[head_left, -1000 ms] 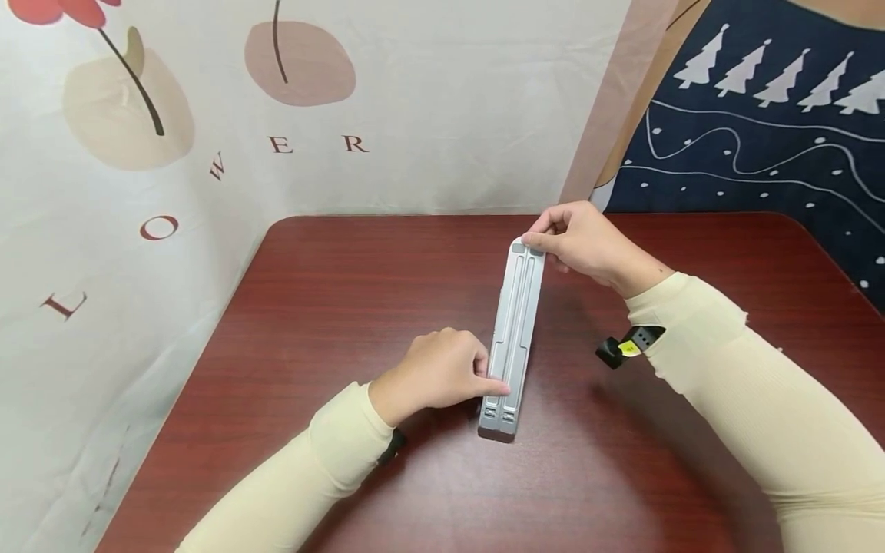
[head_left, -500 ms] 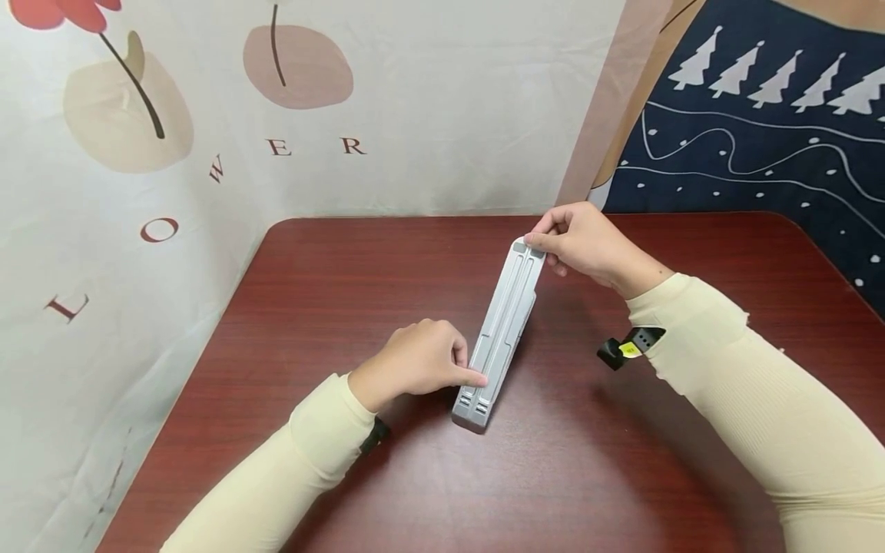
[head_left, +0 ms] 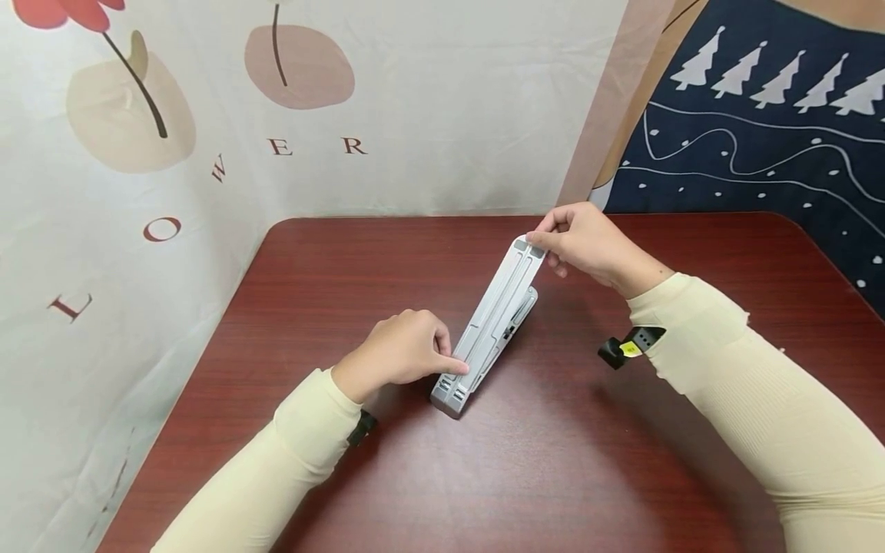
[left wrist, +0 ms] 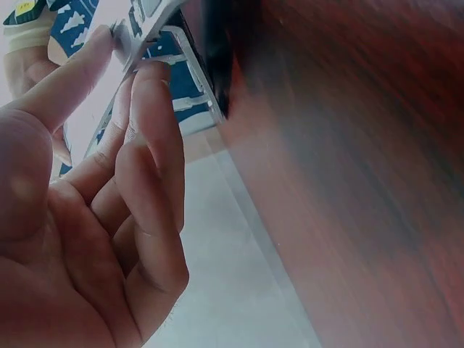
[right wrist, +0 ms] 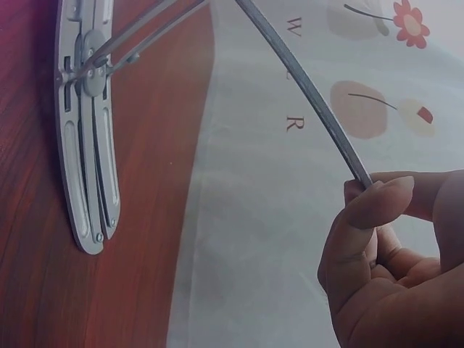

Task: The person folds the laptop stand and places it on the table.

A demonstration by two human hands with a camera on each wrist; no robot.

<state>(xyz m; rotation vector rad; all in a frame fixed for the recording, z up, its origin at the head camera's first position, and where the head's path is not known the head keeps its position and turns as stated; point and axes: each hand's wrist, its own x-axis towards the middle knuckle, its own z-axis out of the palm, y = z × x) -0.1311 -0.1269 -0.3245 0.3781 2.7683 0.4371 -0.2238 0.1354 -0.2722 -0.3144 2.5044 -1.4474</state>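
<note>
A silver folding laptop stand (head_left: 489, 313) is partly unfolded over the middle of the table, slanting from lower left to upper right in the head view. My left hand (head_left: 401, 349) pinches its near, hinged end, thumb on top and fingers underneath. At the far end, the raised tip lies between the thumb and fingers of my right hand (head_left: 579, 244). From the right wrist, the raised bar (right wrist: 308, 90) slopes to that pinch, while the slotted base (right wrist: 72, 159) lies low along the table. Thin struts (right wrist: 141, 32) link the two parts.
The dark red wooden table (head_left: 588, 476) has rounded far corners. Behind it hangs a pale cloth (head_left: 442, 100) with printed letters and flowers. On the right is a navy cloth (head_left: 747, 146) with white trees. Black wrist cameras (head_left: 611, 353) hang below the sleeves.
My left hand has moved left and slightly away, swinging the stand's near end left. My right hand has stayed almost still. The base now shows apart from the raised bar.
</note>
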